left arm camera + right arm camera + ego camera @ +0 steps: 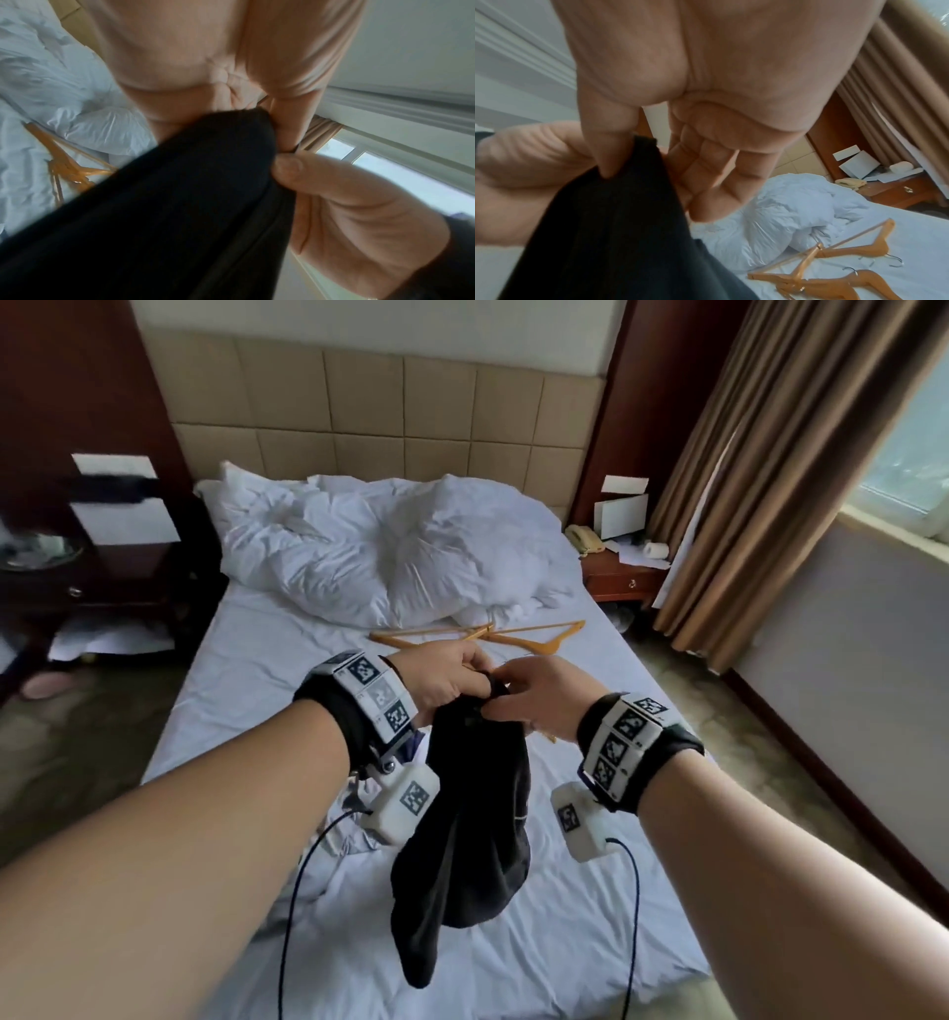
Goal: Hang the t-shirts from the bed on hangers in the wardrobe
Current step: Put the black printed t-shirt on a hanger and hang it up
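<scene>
A black t-shirt [464, 819] hangs bunched above the white bed [590, 942], held at its top edge by both hands. My left hand [447, 683] grips the cloth [167, 213] in curled fingers. My right hand [534, 698] pinches the same edge [618, 223] between thumb and forefinger, its other fingers loosely bent. Wooden hangers [482, 636] lie on the sheet just beyond the hands, also showing as hangers [834, 270] in the right wrist view and hangers [64, 162] in the left wrist view. A light garment [354, 839] lies crumpled on the sheet under my left wrist.
A rumpled white duvet [390, 557] fills the head of the bed below the padded headboard [385, 413]. A nightstand [624, 572] with a phone and papers stands at the right, brown curtains [770, 480] beside it. Dark furniture [87, 546] stands at the left.
</scene>
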`<move>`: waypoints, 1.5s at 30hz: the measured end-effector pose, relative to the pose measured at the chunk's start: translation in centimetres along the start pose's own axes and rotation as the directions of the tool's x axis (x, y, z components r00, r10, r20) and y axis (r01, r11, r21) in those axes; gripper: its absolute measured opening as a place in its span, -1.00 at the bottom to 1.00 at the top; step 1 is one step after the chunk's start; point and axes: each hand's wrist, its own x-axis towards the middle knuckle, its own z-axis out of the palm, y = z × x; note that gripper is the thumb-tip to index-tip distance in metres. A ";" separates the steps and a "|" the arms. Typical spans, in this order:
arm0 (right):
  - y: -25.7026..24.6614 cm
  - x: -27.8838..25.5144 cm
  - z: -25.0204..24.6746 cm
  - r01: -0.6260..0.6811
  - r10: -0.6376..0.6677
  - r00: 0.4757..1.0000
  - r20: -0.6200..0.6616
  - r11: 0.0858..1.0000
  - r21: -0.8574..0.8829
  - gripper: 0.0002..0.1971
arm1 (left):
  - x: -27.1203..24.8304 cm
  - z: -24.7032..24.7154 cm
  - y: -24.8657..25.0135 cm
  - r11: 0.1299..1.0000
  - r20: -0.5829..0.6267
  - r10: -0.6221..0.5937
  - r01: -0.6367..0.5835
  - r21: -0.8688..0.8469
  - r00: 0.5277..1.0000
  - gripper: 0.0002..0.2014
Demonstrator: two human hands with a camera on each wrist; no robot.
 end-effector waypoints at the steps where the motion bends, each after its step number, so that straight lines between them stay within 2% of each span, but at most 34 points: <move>1: 0.2 0.2 -0.5 0.000 -0.001 1.000 -0.020 1.000 -0.026 -0.79 | 0.3 0.5 0.4 0.999 -0.037 0.016 -0.015 0.036 0.999 -0.81; 4: 1.4 0.1 -2.7 0.024 -0.028 0.998 -0.051 0.997 -0.069 -0.82 | 1.3 1.6 1.4 0.968 -0.053 0.068 -0.054 0.245 0.996 -0.75; 7: 3.6 0.6 -4.7 0.030 -0.033 0.997 -0.069 0.999 -0.045 -0.92 | 2.3 2.3 1.1 0.803 -0.071 0.054 -0.001 0.596 0.996 -0.76; 9: 5.2 1.1 -5.6 0.018 -0.014 0.996 -0.087 0.999 0.048 -0.96 | 2.7 3.0 0.3 0.715 -0.129 0.030 0.069 0.696 0.991 -0.76; 12: 7.5 1.6 -6.3 0.017 0.001 0.992 -0.124 0.990 0.139 -0.94 | 3.2 4.1 -1.8 0.627 -0.293 -0.032 0.248 0.739 0.956 -0.80; 15: 9.9 2.3 -6.8 -0.014 0.050 0.987 -0.151 0.972 0.233 -0.92 | 2.9 4.6 -4.2 0.567 -0.462 -0.105 0.435 0.700 0.881 -0.91; 17: 11.2 2.5 -6.5 -0.048 0.072 0.993 -0.093 0.970 0.239 -0.89 | 2.6 5.2 -5.7 0.547 -0.504 -0.155 0.499 0.672 0.849 -0.88; 18: 11.8 2.7 -6.0 -0.068 0.080 0.996 -0.039 0.968 0.241 -0.85 | 2.6 5.8 -6.4 0.571 -0.515 -0.171 0.510 0.643 0.840 -0.86; 21: 13.0 2.9 -3.8 -0.116 0.096 0.987 0.129 0.981 0.156 -0.77 | 2.6 7.8 -7.5 0.722 -0.516 -0.166 0.460 0.517 0.840 -0.84; 24: 13.3 3.0 -2.1 -0.066 0.076 0.977 0.201 0.996 -0.058 -0.96 | 2.3 8.6 -7.0 0.868 -0.500 -0.178 0.374 0.325 0.848 -0.80; 27: 13.2 3.1 -1.3 -0.081 0.122 0.973 0.197 0.975 -0.206 -0.72 | 1.2 8.4 -6.1 0.949 -0.455 -0.237 0.305 0.082 0.858 -0.89; 29: 13.1 2.8 -1.1 -0.109 0.157 0.971 0.183 0.963 -0.246 -0.65 | 0.0 8.0 -5.3 0.960 -0.385 -0.262 0.280 -0.011 0.885 -0.83; 31: 12.8 2.4 -0.9 -0.121 0.173 0.971 0.164 0.950 -0.288 -0.58 | -1.2 7.5 -4.5 0.962 -0.267 -0.252 0.270 0.031 0.930 -0.63; 33: 12.0 1.8 -0.4 -0.103 0.154 0.977 0.148 0.946 -0.306 -0.45 | -2.0 6.9 -3.7 0.959 -0.109 -0.252 0.263 0.109 0.962 -0.52; 35: 10.5 1.1 0.1 -0.044 0.078 0.987 0.144 0.972 -0.230 -0.34 | -2.8 6.4 -2.4 0.943 0.003 -0.254 0.247 0.221 0.967 -0.54; 37: 8.3 0.3 0.6 0.062 -0.022 0.985 0.171 0.970 -0.234 -0.41 | -3.5 5.8 -1.2 0.914 0.076 -0.237 0.196 0.354 0.969 -0.57; 39: 6.0 -0.5 0.7 0.141 -0.078 0.981 0.179 0.916 -0.376 -0.73 | -4.4 4.9 0.0 0.879 0.058 -0.193 0.147 0.453 0.979 -0.63; 40: 5.1 -0.9 0.6 0.136 -0.070 0.985 0.158 0.878 -0.458 -0.85 | -4.9 4.2 0.5 0.863 0.042 -0.169 0.127 0.489 0.985 -0.65; 42: 3.7 -1.7 -0.2 0.074 -0.045 0.997 0.067 0.842 -0.534 -0.83 | -6.1 2.4 1.4 0.794 -0.021 -0.124 0.112 0.597 0.992 -0.62; 45: 1.9 -3.1 -2.3 -0.030 -0.021 0.994 -0.107 0.888 -0.459 -0.81 | -8.1 -0.1 2.6 0.624 -0.191 0.026 0.133 0.770 0.981 -0.64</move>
